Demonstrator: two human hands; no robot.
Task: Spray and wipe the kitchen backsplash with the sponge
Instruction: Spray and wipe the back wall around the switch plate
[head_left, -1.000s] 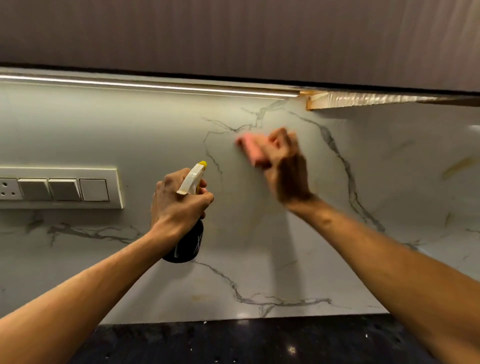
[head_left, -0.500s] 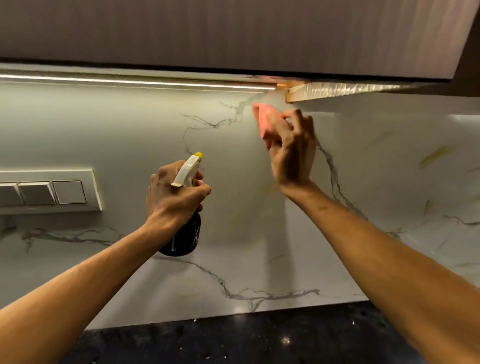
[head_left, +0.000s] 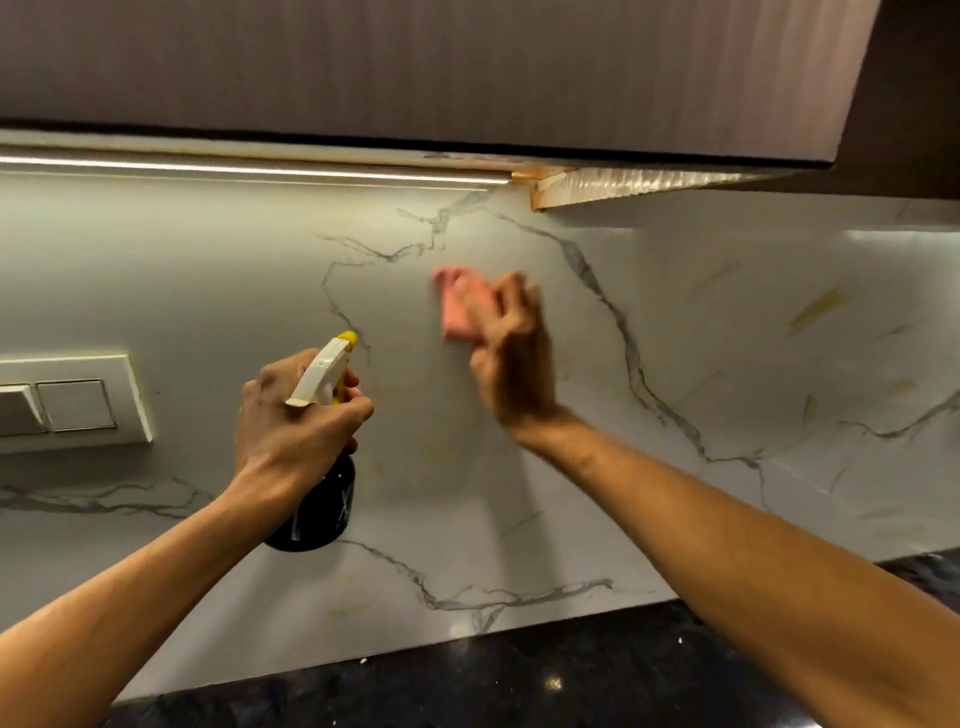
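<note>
**Occlusions, blur, crops**

Right grip (head_left: 511, 358) and pink sponge (head_left: 457, 306), up-right of the spray bottle (head_left: 324, 512): both motion-smeared, edges soft. The sponge's right part sits under the fingers. Can't tell if its face lies flat on the backsplash (head_left: 208, 291).

Spray bottle: neck and trigger are buried in the left grip (head_left: 291, 431). Pale marks on the dark body are unreadable.

Switch plate (head_left: 78, 405), left of the bottle: cut by the frame edge, one rocker only partly in.

Dark surface (head_left: 493, 686), below the bottle: cropped at the bottom, partly behind both forearms.

Cabinet (head_left: 415, 67), above the bottle: runs out at the top.
</note>
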